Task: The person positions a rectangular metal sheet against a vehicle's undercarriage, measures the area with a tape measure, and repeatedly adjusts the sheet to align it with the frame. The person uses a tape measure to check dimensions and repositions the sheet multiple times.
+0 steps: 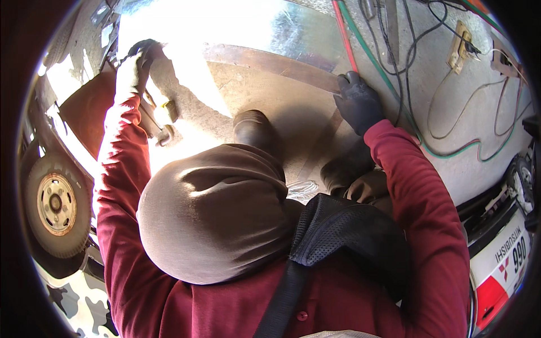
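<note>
A shiny sheet of metal lies in front of me, much of it washed out by sunlight. Along its near edge runs a long, brownish flat metal strip. My right hand, in a dark glove, curls its fingers over the strip's right end. Far out to the left, my gloved left hand is closed at the other end, where glare hides most of the strip. I crouch with both arms stretched wide, my knee and dark boots between them.
Red and green hoses and black cables cross the concrete at right, near a socket board. A rusty panel and a bent metal rod lie at left. A wheel and a vehicle's rear panel flank me.
</note>
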`<action>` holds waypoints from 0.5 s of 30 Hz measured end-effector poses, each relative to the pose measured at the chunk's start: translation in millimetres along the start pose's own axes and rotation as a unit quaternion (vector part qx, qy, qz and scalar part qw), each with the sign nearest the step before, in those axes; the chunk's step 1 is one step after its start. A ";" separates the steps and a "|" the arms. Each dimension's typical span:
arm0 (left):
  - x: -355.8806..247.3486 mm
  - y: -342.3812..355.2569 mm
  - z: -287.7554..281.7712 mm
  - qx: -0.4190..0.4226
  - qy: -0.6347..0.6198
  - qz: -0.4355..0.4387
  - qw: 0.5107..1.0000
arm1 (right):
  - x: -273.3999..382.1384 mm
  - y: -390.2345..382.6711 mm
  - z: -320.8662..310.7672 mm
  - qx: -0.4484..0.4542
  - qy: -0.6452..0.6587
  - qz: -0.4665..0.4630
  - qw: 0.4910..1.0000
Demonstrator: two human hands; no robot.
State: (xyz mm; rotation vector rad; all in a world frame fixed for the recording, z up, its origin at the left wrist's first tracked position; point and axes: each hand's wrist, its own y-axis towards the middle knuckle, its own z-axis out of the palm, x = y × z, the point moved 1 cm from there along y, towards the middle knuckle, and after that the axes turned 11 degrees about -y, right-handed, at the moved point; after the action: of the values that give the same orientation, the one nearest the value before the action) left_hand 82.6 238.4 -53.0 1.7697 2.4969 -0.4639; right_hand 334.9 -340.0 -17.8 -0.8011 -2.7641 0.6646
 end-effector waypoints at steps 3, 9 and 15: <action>0.1 0.5 1.3 0.006 0.016 -0.008 1.000 | -0.4 -0.3 1.0 0.003 -0.005 -0.002 1.000; -8.3 0.1 -1.0 0.052 0.077 -0.063 0.994 | 1.0 0.6 4.5 0.015 -0.024 0.007 1.000; -36.1 2.3 -9.3 -0.065 0.019 0.007 0.998 | -0.7 1.2 11.7 0.018 -0.029 0.011 0.999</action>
State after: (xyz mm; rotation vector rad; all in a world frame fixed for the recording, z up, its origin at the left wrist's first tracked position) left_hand 98.5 208.5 -37.1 1.7634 2.4747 -0.2635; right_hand 332.5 -343.8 -28.7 -0.8175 -2.7914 0.7506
